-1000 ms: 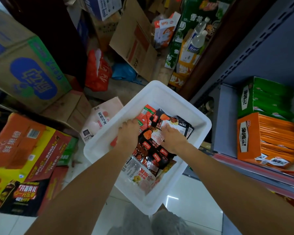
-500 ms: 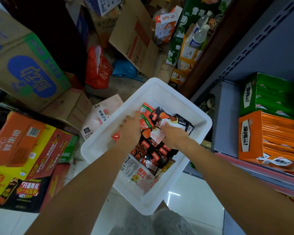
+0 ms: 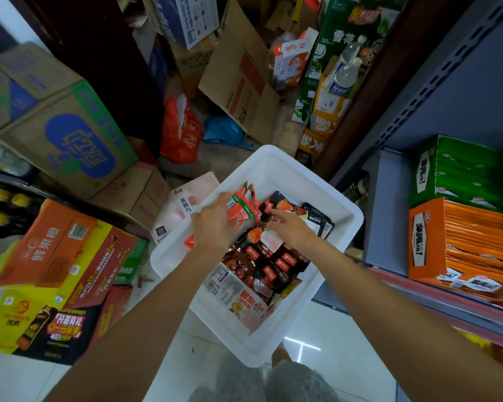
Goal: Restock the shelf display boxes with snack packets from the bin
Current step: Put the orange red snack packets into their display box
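While both hands reach down into the white bin (image 3: 343, 219), the left hand (image 3: 215, 227) grips a small bunch of red snack packets (image 3: 241, 208) at the bin's far left side, its fingers curled round them. The right hand (image 3: 294, 232) lies just beside it with the forefinger stretched out, its tip touching a black and orange packet (image 3: 285, 206); whether its other fingers hold anything cannot be told. More dark red and black packets (image 3: 273, 265) fill the middle of the bin, and a pale packet with a barcode label (image 3: 235, 297) lies at the near end. The bin sits low in front of the person, above a glossy tiled floor (image 3: 325, 332). To the right, on the grey shelf (image 3: 395, 210), an orange display box (image 3: 453, 245) stands packed with orange packets, and a green display box (image 3: 462, 175) rests on top of it. Cardboard cartons (image 3: 61, 134) and a red plastic bag (image 3: 180, 132) are piled on the floor to the left and beyond the bin.
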